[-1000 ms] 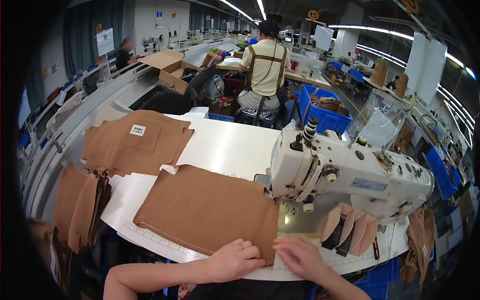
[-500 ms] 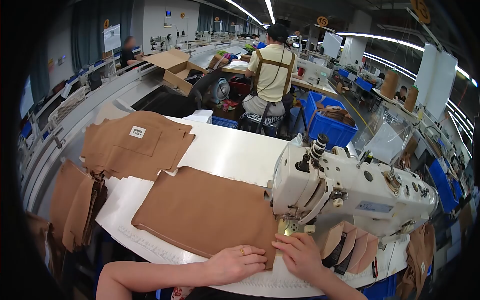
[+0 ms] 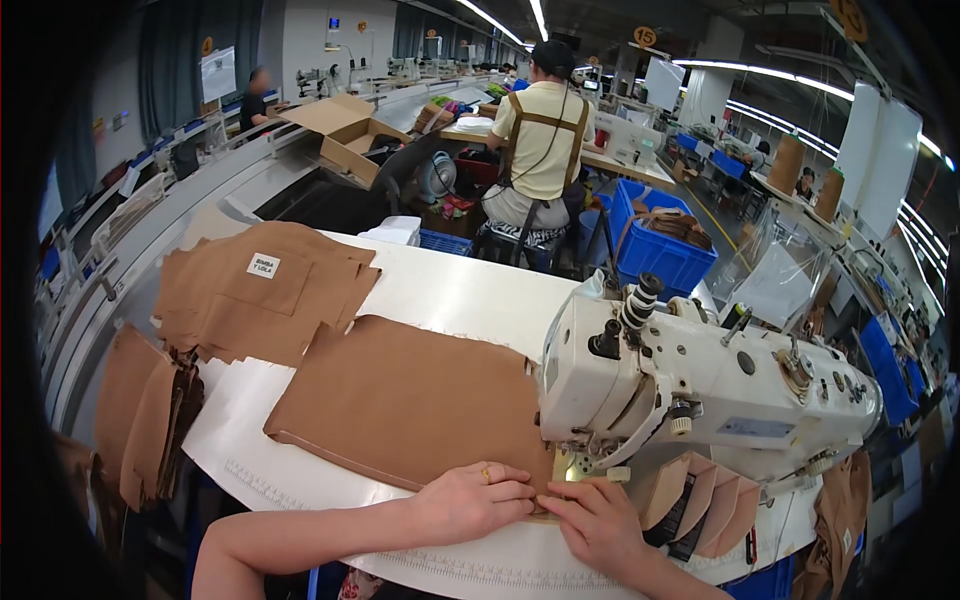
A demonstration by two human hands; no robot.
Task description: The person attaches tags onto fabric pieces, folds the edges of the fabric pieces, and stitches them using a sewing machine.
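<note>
A large brown fabric panel (image 3: 410, 400) lies on the white sewing table, its right edge beside the presser foot area of a white sewing machine (image 3: 700, 375). My left hand (image 3: 475, 505), with a ring on one finger, rests on the panel's near right part, fingers together and bent over its front edge; its thumb is hidden. Close against it, my right hand (image 3: 595, 520) pinches the panel's near right corner between thumb and fingers, just in front of the lit metal needle plate (image 3: 575, 467).
Stacked brown pieces with a white label (image 3: 263, 265) lie at the back left. More brown pieces (image 3: 145, 420) hang off the left edge. A divided holder (image 3: 705, 505) stands right of my right hand. Beyond the table are a blue crate (image 3: 660, 255) and a seated person (image 3: 540, 140).
The panel's near right corner has shifted slightly away from me toward the machine, with both hands still on it. The whole view has tilted a little.
</note>
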